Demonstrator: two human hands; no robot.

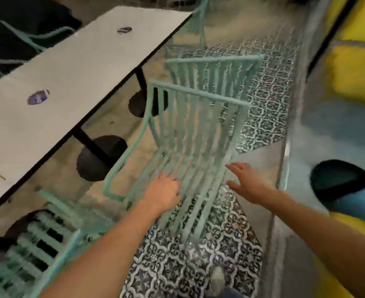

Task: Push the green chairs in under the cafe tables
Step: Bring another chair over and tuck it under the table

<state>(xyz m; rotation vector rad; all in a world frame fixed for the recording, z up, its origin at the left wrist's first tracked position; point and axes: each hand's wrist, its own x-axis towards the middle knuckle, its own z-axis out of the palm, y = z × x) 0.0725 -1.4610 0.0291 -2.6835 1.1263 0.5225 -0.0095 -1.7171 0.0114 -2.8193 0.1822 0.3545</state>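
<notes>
Two hands (163,195) (245,182) — four green chairs (190,134), two tables (74,67).

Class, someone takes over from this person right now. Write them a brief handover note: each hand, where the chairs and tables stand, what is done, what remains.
Left hand: on the slatted back of the near green chair; grip unclear through blur.
Right hand: open, beside the chair's right edge, apparently not touching.
That chair stands out on the patterned floor, clear of the white table.
Second chair behind it, also out.
Done: lower-left chair looks tucked in.
Left: push both under.
</notes>
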